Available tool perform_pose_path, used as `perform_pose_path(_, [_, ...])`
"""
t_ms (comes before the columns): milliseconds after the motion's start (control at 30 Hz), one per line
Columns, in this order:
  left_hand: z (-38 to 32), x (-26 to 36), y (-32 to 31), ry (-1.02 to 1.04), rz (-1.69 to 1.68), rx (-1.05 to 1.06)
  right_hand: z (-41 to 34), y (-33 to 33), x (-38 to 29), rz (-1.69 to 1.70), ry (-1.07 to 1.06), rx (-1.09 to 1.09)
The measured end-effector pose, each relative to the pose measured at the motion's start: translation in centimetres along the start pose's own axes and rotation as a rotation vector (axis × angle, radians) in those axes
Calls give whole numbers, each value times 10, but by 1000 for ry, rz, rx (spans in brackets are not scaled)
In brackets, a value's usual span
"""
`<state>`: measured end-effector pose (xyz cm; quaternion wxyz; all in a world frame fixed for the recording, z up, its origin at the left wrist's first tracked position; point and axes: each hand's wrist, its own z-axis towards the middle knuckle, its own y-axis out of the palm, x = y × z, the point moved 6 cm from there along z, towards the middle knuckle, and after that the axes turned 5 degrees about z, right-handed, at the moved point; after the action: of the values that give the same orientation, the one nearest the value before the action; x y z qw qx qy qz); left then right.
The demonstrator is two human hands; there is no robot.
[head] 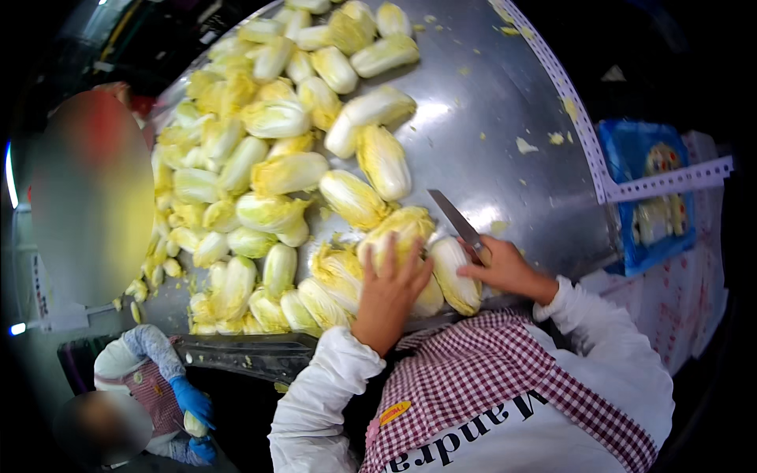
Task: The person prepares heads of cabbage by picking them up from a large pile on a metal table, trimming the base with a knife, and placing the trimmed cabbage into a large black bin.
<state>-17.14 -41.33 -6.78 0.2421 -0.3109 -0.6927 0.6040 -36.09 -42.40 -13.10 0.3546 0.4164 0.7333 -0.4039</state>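
My left hand [393,290] rests with spread fingers on a napa cabbage [408,227] near the front edge of the metal table. In my right hand [500,266] is a knife [458,219], its blade pointing up and to the left over bare metal. Just left of that hand lies another napa cabbage [454,275], close to its fingers; whether they touch it is unclear. A large pile of napa cabbages [284,171] covers the left and middle of the table, some with loose yellow outer leaves.
The steel table [502,118] has leaf scraps and a perforated white edge strip [568,100]. Beyond its right side lies a blue printed package [650,236]. At lower left a co-worker in blue gloves [192,402] holds a cabbage. Another person stands at the left.
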Motion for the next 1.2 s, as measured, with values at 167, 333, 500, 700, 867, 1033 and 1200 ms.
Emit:
perform_pose_path(167, [-2,13,14,50,112,-10,4,21,-4,-55,-242,89])
perform_pose_path(333, [-18,19,-7,-128,-37,161,13,24,19,350,-104,-129])
perform_pose_path(500, [-49,15,-39,-417,-972,405,-4,-17,-26,708,30,-344])
perform_pose_path(700, [-118,5,-45,-564,-1804,697,-33,90,-174,415,-544,-770])
perform_pose_path(867, [-226,15,-41,-789,-1843,1180,-78,176,-236,115,-946,-931])
perform_pose_path(1033, [-324,59,-28,-1189,-1338,1351,-122,234,-261,-215,-1312,-874])
perform_pose_path(1200, [-382,97,-41,-1444,-849,1344,-187,288,-262,-387,-1767,-925])
